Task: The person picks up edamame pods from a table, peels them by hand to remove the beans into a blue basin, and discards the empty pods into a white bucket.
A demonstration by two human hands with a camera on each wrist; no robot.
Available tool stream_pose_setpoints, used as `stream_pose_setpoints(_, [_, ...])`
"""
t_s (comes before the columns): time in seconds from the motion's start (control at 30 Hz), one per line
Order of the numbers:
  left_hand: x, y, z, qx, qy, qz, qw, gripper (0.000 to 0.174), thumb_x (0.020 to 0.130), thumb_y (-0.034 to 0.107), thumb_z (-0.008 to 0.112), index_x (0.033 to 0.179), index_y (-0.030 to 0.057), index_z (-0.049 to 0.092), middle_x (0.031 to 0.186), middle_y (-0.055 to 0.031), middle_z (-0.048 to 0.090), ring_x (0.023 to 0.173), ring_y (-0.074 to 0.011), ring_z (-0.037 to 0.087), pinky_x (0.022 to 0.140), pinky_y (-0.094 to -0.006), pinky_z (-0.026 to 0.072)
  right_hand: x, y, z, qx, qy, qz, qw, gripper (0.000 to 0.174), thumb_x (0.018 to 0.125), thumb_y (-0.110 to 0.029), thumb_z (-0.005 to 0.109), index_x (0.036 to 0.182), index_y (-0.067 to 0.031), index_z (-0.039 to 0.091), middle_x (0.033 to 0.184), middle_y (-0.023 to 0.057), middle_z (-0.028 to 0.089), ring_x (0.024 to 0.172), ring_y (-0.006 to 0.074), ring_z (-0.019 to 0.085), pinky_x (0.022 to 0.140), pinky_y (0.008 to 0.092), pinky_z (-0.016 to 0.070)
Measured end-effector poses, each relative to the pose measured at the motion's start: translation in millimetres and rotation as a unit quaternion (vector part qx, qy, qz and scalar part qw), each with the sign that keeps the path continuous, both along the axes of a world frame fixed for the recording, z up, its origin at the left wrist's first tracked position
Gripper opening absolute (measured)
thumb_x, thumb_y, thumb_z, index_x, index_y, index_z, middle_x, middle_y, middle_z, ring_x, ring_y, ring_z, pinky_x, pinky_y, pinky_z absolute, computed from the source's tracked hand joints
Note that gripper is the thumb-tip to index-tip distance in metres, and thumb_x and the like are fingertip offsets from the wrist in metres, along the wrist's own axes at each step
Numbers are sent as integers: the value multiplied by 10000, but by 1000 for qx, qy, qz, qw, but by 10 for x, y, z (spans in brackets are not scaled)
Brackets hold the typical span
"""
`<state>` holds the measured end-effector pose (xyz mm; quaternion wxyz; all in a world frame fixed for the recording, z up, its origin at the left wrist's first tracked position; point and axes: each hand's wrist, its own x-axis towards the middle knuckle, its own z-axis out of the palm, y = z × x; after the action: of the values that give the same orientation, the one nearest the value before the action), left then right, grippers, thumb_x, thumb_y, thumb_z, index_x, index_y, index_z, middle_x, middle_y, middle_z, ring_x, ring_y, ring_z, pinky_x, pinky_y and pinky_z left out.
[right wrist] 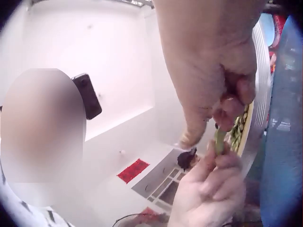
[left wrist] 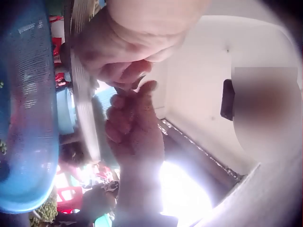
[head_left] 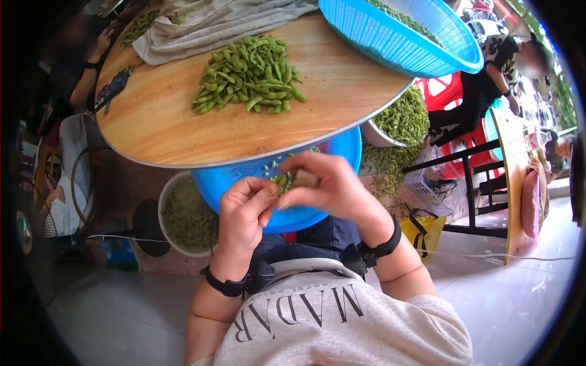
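From where I stand, a dark flat thing (head_left: pixel 112 90) lies on the left end of the wooden table (head_left: pixel 159 125), and a pale tub (head_left: pixel 163 201) of pods sits below its near edge. A grey cloth (head_left: pixel 201 33) is bunched at the table's far left. The left hand (head_left: pixel 244 207) pinches a green pod (head_left: pixel 282 181) just off the table's near edge, above a blue basin (head_left: pixel 207 188); farther in on the table lies a heap of pods (head_left: pixel 247 76). The right hand (head_left: pixel 326 189), blurred, is held wide, thumb apart from bent fingers, close by the pod; I can't tell whether it touches. A blue basket (head_left: pixel 390 49) overlaps the table's far right edge.
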<state>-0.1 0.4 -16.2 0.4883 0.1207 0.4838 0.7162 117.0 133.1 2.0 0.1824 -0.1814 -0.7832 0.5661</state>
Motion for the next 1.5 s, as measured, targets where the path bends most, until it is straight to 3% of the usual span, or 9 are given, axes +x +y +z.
stream_pose_setpoints(0.53, [-52, -68, 32, -116, 242, -63, 961, 68, 805, 26, 625, 844, -30, 623, 658, -47, 581, 491, -55, 466, 444, -188, 369, -73, 216, -286, -116, -31, 114, 986, 203, 708, -148, 691, 848, -13, 635, 632, 87, 582, 587, 146, 542, 568, 288, 449])
stream_pose_setpoints(0.7, [-519, -497, -199, -193, 484, 63, 851, 143, 723, -37, 655, 861, -14, 631, 726, -60, 559, 600, -102, 534, 517, -229, 419, -40, 421, 152, 129, -59, 29, 989, 282, 681, -191, 714, 899, -31, 635, 726, 185, 567, 659, 333, 570, 608, 375, 460])
stream_pose_setpoints(0.8, [-775, -722, -136, -357, 644, 66, 673, 289, 705, -55, 649, 986, 1, 612, 886, -101, 536, 657, -151, 543, 552, -231, 445, -195, 681, 141, 252, -67, -95, 961, 295, 689, -174, 721, 936, -30, 648, 737, 121, 534, 613, 274, 545, 591, 344, 448])
stream_pose_setpoints(1.0, [-682, -454, 153, -243, 540, 86, 801, 295, 719, -64, 631, 1008, -11, 601, 993, -119, 540, 747, -171, 572, 583, -239, 470, -489, 922, -107, 248, -79, -179, 949, 149, 711, -130, 641, 742, -1, 573, 729, 188, 565, 657, 359, 552, 596, 391, 451])
stream_pose_setpoints(1.03, [-697, -391, 87, -155, 609, 77, 774, 306, 731, -83, 622, 1030, -20, 602, 1051, -94, 543, 615, -70, 494, 534, -195, 417, -438, 923, -59, 190, -67, -189, 961, 143, 712, -127, 633, 745, 1, 577, 711, 184, 572, 635, 346, 555, 586, 378, 451])
stream_pose_setpoints(1.13, [-494, 28, 346, -60, 767, 27, 638, 355, 692, -69, 666, 1035, 8, 616, 1148, -140, 539, 713, -143, 573, 617, -238, 466, -212, 867, 201, 73, -80, -170, 980, 179, 710, -142, 643, 791, 16, 613, 615, 110, 576, 565, 150, 551, 539, 304, 440])
stream_pose_setpoints(1.17, [-346, 153, 410, -40, 720, 15, 692, 406, 666, -52, 689, 1058, 27, 615, 1192, -151, 518, 692, -165, 579, 607, -248, 473, -147, 805, 289, 39, -83, -134, 987, 174, 714, -139, 647, 786, 15, 611, 617, 78, 574, 569, 122, 534, 532, 290, 435])
stream_pose_setpoints(1.37, [-220, 457, 372, 96, 778, -56, 618, 271, 670, -40, 681, 929, 21, 631, 931, -118, 614, 661, -224, 607, 576, -288, 488, 88, 463, 324, -97, -45, 31, 994, 175, 767, -159, 662, 828, -3, 613, 658, -7, 549, 608, 55, 483, 517, 219, 392])
stream_pose_setpoints(1.5, [-118, 280, 297, 70, 625, -23, 777, 199, 688, -31, 690, 872, -11, 619, 771, -124, 607, 659, -232, 608, 571, -283, 487, 171, 381, 133, -279, 5, -2, 960, 266, 888, -275, 555, 902, -15, 606, 659, -16, 512, 567, 56, 443, 496, 203, 355])
